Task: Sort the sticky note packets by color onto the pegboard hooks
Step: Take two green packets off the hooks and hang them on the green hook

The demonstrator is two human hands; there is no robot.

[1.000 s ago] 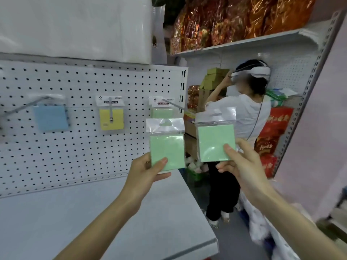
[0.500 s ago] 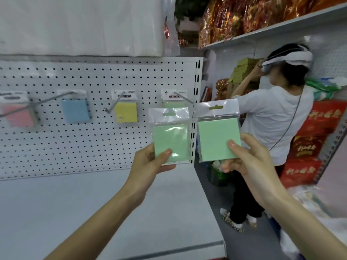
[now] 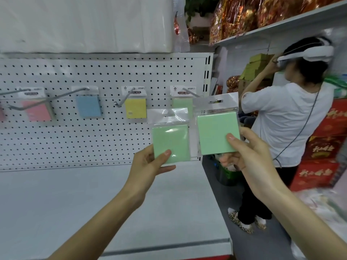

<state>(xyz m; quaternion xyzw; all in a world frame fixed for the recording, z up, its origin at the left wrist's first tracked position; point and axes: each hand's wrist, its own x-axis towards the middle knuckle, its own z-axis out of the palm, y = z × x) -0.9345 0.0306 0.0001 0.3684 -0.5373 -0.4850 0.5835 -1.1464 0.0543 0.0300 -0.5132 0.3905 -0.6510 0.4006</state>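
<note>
My left hand [image 3: 148, 164] pinches a green sticky note packet [image 3: 170, 139] by its lower corner, held upright in front of the pegboard [image 3: 93, 132]. My right hand [image 3: 247, 156] pinches a second green packet [image 3: 216, 132] beside it, slightly higher. On the pegboard hooks hang a pink packet [image 3: 38, 109], a blue packet [image 3: 88, 106], a yellow packet [image 3: 135, 106] and a green packet [image 3: 181, 100], the last partly hidden behind the packets I hold. The green hook [image 3: 190, 92] juts out just above and between the two held packets.
A white shelf surface [image 3: 93, 203] lies below the pegboard, its front edge near me. A person in a white shirt [image 3: 285, 124] stands in the aisle to the right, close to my right hand. Red boxes [image 3: 326, 147] and gold-wrapped goods [image 3: 253, 14] fill the right shelves.
The view has swung left, bringing the pink and blue packets into sight. Both hands kept their green packets and sit a little closer to the pegboard's right end.
</note>
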